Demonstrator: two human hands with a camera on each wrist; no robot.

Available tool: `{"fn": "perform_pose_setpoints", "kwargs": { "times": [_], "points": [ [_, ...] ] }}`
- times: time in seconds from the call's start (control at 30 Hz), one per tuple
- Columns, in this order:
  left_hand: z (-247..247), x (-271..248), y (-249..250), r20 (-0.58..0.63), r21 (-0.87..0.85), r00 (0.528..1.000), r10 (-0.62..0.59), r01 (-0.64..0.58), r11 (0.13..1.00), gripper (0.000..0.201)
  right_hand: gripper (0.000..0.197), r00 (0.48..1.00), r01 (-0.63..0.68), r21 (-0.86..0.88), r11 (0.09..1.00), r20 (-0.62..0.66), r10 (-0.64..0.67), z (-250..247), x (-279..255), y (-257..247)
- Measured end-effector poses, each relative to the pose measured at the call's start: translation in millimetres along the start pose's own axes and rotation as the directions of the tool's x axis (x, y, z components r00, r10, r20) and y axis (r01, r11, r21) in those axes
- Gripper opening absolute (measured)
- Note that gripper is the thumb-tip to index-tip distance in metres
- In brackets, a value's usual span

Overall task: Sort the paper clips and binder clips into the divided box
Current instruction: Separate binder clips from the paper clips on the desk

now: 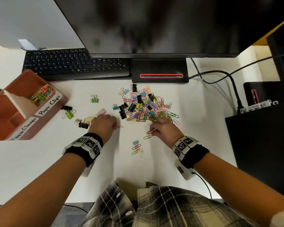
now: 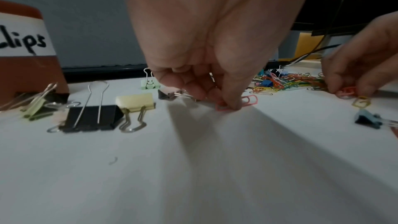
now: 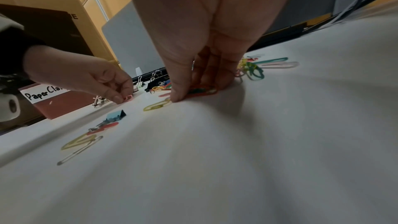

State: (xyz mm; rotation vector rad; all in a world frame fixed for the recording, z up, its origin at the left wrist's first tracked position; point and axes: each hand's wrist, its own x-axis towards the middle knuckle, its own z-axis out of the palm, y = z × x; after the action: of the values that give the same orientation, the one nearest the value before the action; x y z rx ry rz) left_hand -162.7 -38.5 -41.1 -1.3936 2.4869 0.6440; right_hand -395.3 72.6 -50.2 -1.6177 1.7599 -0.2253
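A reddish divided box (image 1: 44, 122) stands at the left, labelled "Paper Clips" and "Paper Clamps". Coloured paper clips (image 1: 42, 94) lie in its far compartment. A mixed pile of paper clips and binder clips (image 1: 144, 105) lies mid-desk. My left hand (image 1: 116, 126) pinches a pink paper clip (image 2: 247, 101) against the desk. At the pile's near edge, my right hand (image 1: 152, 130) pinches a few red and pink paper clips (image 3: 200, 90). Loose binder clips lie near the box: green (image 1: 94, 99), black (image 2: 92, 118) and yellow (image 2: 135, 101).
Behind the pile are a black keyboard (image 1: 75, 63), a monitor (image 1: 154, 25) and its stand (image 1: 160, 71). Cables (image 1: 220, 76) run to a black case (image 1: 261, 145) at the right. A blue binder clip (image 1: 136, 143) and a few paper clips lie between my wrists.
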Motion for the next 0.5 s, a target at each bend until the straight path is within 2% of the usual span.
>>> {"fn": "perform_pose_setpoints", "kwargs": {
  "times": [0.1,0.23,0.3,0.37,0.43,0.5],
  "points": [
    [-5.4,-10.5,10.2,0.012,-0.193,0.988,0.155,-0.150,0.970,0.001,0.019,0.999,0.020,-0.023,1.000,-0.036,-0.021,0.5,1.9,-2.4],
    [-0.7,-38.4,27.7,0.047,-0.343,0.967,0.250,-0.220,0.913,0.014,0.018,0.998,0.032,-0.082,0.996,-0.054,-0.036,2.4,-0.2,-3.3],
    [11.5,-50.1,36.4,0.107,-0.366,0.955,0.278,-0.222,0.904,0.026,0.019,0.998,0.024,-0.099,0.995,-0.049,-0.029,2.2,-0.7,-3.7],
    [25.2,-55.0,43.4,0.165,-0.320,0.938,0.304,-0.240,0.916,0.040,0.020,0.999,0.010,-0.098,0.995,-0.045,-0.014,1.6,-1.5,-5.2],
    [35.6,-51.3,46.4,0.182,-0.235,0.939,0.291,-0.246,0.940,0.042,0.019,0.999,0.007,-0.089,0.996,-0.053,-0.011,0.7,-2.5,-7.4],
    [39.2,-44.6,46.7,0.144,-0.228,0.957,0.250,-0.214,0.950,0.035,0.018,0.998,0.005,-0.076,0.997,-0.055,-0.009,0.8,-2.7,-9.8]
  ]
}}
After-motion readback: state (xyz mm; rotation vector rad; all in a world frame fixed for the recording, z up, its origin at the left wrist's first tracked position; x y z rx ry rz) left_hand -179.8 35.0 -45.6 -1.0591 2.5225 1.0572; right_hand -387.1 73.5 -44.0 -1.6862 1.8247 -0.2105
